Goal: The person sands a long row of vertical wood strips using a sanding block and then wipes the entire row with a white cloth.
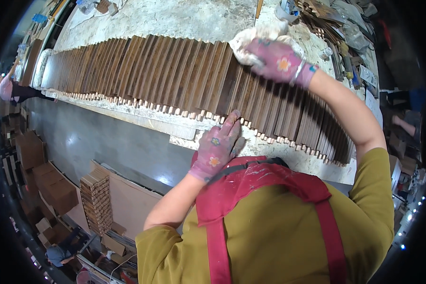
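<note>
A long row of dark brown wooden slats (175, 75) lies side by side across a pale, stained workbench (175, 19). My right hand (277, 61), in a pink flowered glove, presses a whitish rag (251, 40) onto the slats near their far ends. My left hand (217, 146), in the same kind of glove, rests with its fingers spread on the near ends of the slats at the bench's front edge. It holds nothing.
More wooden pieces and clutter (331, 23) lie at the bench's far right. A stack of light wooden pieces (95, 201) and cardboard boxes (47, 184) stand on the floor at the left. Another person (9, 90) is at the far left.
</note>
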The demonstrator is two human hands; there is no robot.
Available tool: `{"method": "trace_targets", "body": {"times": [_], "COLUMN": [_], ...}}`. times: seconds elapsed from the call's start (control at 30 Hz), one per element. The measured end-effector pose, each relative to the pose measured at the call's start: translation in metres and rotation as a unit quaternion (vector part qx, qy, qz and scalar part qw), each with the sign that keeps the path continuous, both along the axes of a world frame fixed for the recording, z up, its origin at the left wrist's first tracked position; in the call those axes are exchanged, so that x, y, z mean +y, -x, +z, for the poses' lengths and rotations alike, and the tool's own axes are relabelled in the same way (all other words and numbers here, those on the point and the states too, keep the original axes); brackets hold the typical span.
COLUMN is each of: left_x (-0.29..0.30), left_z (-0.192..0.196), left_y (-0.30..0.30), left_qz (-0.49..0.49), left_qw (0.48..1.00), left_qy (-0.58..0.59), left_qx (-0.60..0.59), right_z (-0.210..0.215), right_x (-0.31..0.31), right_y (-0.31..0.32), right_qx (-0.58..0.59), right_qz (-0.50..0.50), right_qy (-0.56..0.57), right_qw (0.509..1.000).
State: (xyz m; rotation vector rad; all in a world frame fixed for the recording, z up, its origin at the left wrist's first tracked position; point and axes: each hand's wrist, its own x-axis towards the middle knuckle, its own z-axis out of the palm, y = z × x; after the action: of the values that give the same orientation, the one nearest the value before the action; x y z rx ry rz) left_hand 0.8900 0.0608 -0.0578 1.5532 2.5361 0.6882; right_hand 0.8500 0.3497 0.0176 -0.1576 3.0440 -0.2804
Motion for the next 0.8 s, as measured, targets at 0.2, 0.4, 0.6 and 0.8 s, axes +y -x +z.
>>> {"method": "trace_targets", "body": {"times": [0.2,0.4,0.6,0.8], "left_x": [0.002,-0.001,-0.002,-0.002], "left_z": [0.005,0.005,0.003,0.006], "left_y": [0.001,0.003,0.004,0.005], "left_qz": [-0.004,-0.01,-0.004,-0.01], "left_qw": [0.999,0.999,0.999,0.999], "left_qy": [0.033,0.012,0.004,-0.001], "left_qx": [-0.023,-0.051,-0.045,-0.044], "right_z": [-0.02,-0.033,-0.051,0.007], "right_x": [-0.076,-0.041,-0.045,0.039], "right_y": [-0.026,0.001,-0.008,0.052], "right_qx": [-0.051,-0.1,-0.077,-0.114], "right_qz": [0.215,0.147,0.176,-0.206], "right_qy": [0.023,-0.06,-0.068,-0.093], "right_qw": [0.975,0.982,0.979,0.968]}}
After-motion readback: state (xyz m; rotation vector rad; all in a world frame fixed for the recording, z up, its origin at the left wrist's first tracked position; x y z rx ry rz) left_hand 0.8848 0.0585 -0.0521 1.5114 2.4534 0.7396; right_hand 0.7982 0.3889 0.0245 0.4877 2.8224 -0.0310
